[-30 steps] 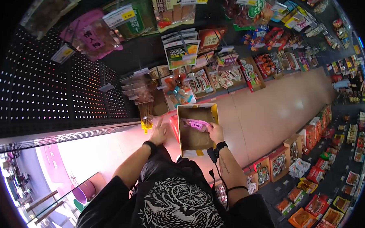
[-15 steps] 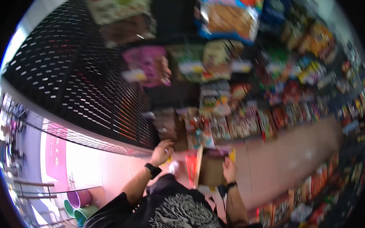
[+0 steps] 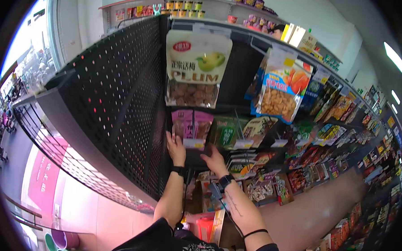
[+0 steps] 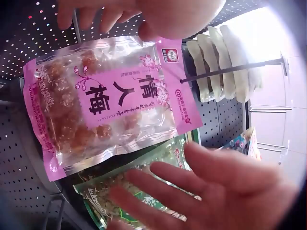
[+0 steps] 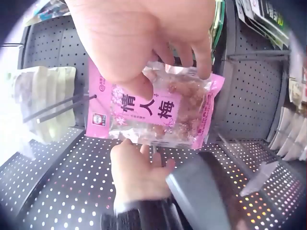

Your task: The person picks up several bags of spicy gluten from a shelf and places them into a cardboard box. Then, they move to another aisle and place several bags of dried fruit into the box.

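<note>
A pink bag of dried plums [image 4: 120, 100] hangs on a metal hook, upright in the head view. My left hand [image 3: 176, 150] is at the bag's left side, fingers extended, fingertips right at its edge in the right wrist view. On the other side, my right hand [image 3: 215, 161] has its fingers spread and its palm toward the bag. Its thumb [image 5: 139, 88] overlaps the bag's front in the right wrist view. Behind that hand hangs a green bag [image 4: 129, 182], partly covered by it.
A black perforated panel [image 3: 121, 95] closes off the left side. Above hang a white plum pouch [image 3: 196, 69] and a blue snack bag [image 3: 283, 88]. Below my hands is a cardboard box [image 3: 217, 227] beside a red object [image 3: 204, 227]. Hook rods [image 4: 235, 69] stick out from the rack.
The view has risen toward the rack. Both hands have moved up from beside and over the box to the hanging pink bag. The right hand has let go of a pink packet held over the box.
</note>
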Tool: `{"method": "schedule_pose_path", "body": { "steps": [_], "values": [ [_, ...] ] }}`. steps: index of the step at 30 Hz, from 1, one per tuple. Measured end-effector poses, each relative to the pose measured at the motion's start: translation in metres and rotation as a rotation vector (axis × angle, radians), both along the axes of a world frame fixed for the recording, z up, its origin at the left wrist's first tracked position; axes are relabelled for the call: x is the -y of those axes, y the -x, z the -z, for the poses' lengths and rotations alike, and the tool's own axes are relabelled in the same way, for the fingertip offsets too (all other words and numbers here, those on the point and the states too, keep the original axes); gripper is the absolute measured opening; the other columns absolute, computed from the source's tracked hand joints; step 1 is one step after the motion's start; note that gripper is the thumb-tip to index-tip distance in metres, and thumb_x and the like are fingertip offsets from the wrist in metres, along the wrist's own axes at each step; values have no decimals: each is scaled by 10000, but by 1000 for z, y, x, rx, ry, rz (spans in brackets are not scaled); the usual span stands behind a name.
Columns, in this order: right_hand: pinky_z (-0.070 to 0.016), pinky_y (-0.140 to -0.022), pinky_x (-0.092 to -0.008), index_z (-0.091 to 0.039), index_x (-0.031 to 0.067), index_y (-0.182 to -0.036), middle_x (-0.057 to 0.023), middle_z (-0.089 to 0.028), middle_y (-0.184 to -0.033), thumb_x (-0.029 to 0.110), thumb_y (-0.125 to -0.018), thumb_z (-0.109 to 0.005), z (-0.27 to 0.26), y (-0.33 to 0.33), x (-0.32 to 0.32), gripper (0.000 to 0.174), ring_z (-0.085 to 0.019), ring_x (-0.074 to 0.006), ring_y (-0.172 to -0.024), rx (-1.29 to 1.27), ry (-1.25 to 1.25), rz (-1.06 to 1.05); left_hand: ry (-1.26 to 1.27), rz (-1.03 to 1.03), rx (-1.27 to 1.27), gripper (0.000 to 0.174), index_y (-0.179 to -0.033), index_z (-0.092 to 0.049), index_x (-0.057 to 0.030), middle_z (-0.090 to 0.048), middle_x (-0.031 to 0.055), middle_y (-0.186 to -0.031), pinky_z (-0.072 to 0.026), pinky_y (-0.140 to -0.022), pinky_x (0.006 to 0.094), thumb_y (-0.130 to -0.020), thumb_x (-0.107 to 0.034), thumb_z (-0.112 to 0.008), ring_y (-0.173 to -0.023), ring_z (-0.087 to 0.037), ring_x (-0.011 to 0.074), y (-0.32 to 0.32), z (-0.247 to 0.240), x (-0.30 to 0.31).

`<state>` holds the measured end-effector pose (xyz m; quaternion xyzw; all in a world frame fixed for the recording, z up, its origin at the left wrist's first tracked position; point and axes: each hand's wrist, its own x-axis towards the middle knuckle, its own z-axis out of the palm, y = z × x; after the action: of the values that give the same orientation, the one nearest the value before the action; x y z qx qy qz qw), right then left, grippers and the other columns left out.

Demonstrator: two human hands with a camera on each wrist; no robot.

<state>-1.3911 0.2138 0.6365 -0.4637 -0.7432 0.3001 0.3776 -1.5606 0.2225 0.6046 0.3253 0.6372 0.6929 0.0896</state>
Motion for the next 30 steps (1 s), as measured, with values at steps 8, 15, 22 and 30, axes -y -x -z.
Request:
{"method": "schedule_pose_path", "body": {
  "steps": [8, 15, 22, 30],
  "values": [
    [-468, -882, -323, -347, 28, -1389, -159, -614, -1155, 112, -884, -569, -3, 48, -35, 558, -613, -238, -1043, -338, 146, 10, 110, -9, -40, 351, -1231, -548, -20, -569, 198, -1196, -465, -841, 374, -905, -149, -566, -1028, -566, 349, 10, -2, 16],
    [-445, -924, -348, -426, -10, -1342, -193, -609, -1107, 219, -794, -694, 39, 26, -21, 651, -597, -306, -1049, -77, 210, -73, -73, 11, -2, 150, -972, -584, 20, -625, 125, -815, -475, -707, 309, -937, -114, -527, -747, -596, 180, -6, -8, 18],
    [-439, -937, -339, -400, -33, -1338, -197, -571, -1200, 291, -815, -718, 16, 1, 33, 692, -567, -283, -1124, -204, 192, 87, -166, 40, 105, 140, -938, -554, -37, -493, -23, -708, -339, -473, 209, -970, -170, -522, -545, -423, 37, -12, 4, 65],
    [-470, -852, -303, -506, -25, -1194, -127, -651, -1027, 210, -785, -762, -28, -39, 121, 537, -617, -172, -981, -375, 173, 2, -71, 300, 470, 160, -909, -506, -69, -490, -16, -712, -391, -504, 229, -982, -210, -489, -580, -468, 64, -34, -46, 165]
  ]
}}
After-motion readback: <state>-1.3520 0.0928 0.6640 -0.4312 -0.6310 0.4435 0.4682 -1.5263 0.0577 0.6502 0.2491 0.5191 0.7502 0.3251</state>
